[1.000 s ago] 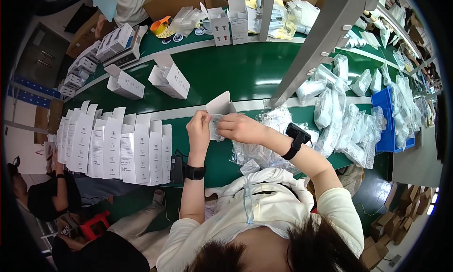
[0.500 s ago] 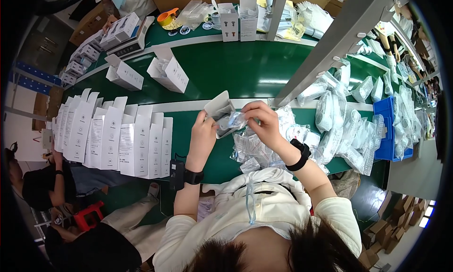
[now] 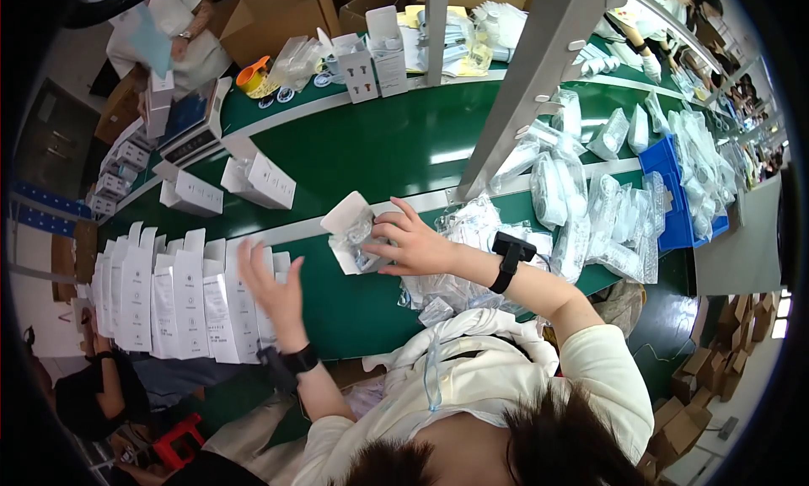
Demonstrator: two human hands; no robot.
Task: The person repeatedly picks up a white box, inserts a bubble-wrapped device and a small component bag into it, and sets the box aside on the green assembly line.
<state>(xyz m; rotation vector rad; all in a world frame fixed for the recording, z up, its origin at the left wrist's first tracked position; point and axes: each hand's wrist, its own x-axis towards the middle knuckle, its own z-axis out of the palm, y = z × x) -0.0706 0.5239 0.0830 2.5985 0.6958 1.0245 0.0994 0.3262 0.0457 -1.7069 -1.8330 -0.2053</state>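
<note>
My right hand [image 3: 413, 240] is at a small open white box [image 3: 344, 257], its fingers curled over the box's right edge and opening. Clear plastic-wrapped contents [image 3: 361, 231] show inside the box, partly hidden by those fingers. My left hand [image 3: 274, 292] is away from that box, empty, with fingers spread, over the right end of a row of open white boxes [image 3: 190, 305]. Whether its fingertips touch a box there cannot be made out. Beside my right wrist lies a pile of small clear plastic bags [image 3: 459, 279].
Two open white boxes [image 3: 268, 182] stand on the green conveyor belt [image 3: 371, 149]. A slanted grey post [image 3: 514, 98] rises at the right, near bubble-wrapped parts [image 3: 560, 191] and a blue bin [image 3: 670, 191]. Across the belt are an orange tape dispenser [image 3: 253, 77] and a person's arm [image 3: 192, 26].
My left hand has let go of the box and moved left to the box row, opening. The right hand has shifted onto the box, which sits lower and further left in view. The view has turned.
</note>
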